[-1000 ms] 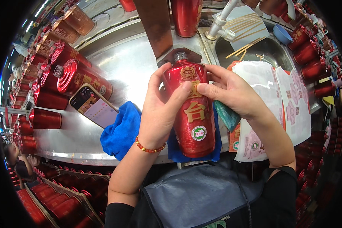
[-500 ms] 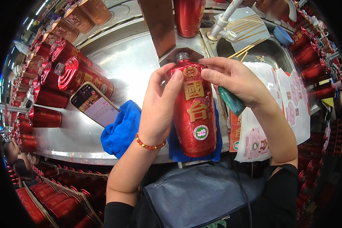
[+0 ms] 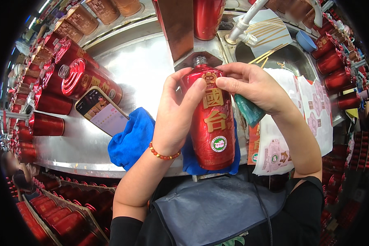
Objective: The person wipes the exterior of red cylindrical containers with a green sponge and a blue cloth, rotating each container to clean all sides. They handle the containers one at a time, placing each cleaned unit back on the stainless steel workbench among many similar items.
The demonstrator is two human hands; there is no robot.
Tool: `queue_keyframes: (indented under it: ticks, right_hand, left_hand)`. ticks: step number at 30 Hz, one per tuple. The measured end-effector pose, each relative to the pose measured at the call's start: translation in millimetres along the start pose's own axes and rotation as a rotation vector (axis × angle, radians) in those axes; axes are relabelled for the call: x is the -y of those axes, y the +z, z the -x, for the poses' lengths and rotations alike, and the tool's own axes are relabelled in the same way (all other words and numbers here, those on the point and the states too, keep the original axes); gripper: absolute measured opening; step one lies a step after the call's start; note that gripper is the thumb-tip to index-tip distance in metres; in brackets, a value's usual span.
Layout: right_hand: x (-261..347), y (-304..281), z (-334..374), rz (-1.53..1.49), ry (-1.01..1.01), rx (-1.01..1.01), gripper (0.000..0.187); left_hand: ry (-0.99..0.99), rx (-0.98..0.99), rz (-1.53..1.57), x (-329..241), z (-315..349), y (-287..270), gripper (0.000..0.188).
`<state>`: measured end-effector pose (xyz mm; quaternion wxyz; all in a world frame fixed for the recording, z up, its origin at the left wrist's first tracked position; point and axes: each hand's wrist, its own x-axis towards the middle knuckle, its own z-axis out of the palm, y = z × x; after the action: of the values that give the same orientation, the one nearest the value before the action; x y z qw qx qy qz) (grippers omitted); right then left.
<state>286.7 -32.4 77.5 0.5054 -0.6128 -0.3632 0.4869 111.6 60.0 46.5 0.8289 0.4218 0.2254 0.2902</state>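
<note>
A glossy red bottle [image 3: 215, 147] with raised gold characters and a round green-and-white sticker lies with its neck pointing away from me, on a blue cloth [image 3: 188, 159]. My left hand [image 3: 185, 96] grips its left shoulder, the thumb pressing near the gold emblem [image 3: 209, 79]. From the other side, my right hand [image 3: 252, 87] curls round the right shoulder, thumb on the same emblem. Under the right palm, a translucent green flat piece [image 3: 249, 110] is tucked against the lower fingers; its kind is unclear. The bottle's underside is hidden.
A lit phone [image 3: 102, 111] leans by a bunched blue cloth [image 3: 132, 139] at left, near several red bottles [image 3: 84, 80]. At right lie printed sticker sheets [image 3: 274, 153]. Beyond stand a white tap [image 3: 242, 26], a sink with sticks, a blue bowl [image 3: 305, 39] and a brown upright panel [image 3: 178, 28].
Both thumbs have shifted slightly on the emblem, the left one moving right to lie closer to the other. The view has drifted a little. Both hands stay on the bottle.
</note>
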Motion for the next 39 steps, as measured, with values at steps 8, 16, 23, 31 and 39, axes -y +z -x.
queue_keyframes:
  ticks: [8,16,23,31,39]
  right_hand:
    - [5,-28,-6,0.212,0.065,-0.017,0.04]
    - [35,-24,8,0.107,-0.247,-0.116,0.035]
    - [44,-26,1,0.424,-0.285,-0.071,0.031]
    - [58,-18,8,0.405,-0.275,0.029,0.024]
    - [67,-20,-3,0.669,-0.433,0.178,0.024]
  left_hand:
    - [-0.027,-0.006,-0.085,2,-4,2,0.06]
    - [-0.005,-0.034,-0.153,4,-4,4,0.059]
    - [-0.002,-0.032,-0.125,5,-3,4,0.058]
    - [0.151,0.076,-0.483,5,17,-21,0.109]
    - [0.497,0.218,-0.969,11,34,-22,0.148]
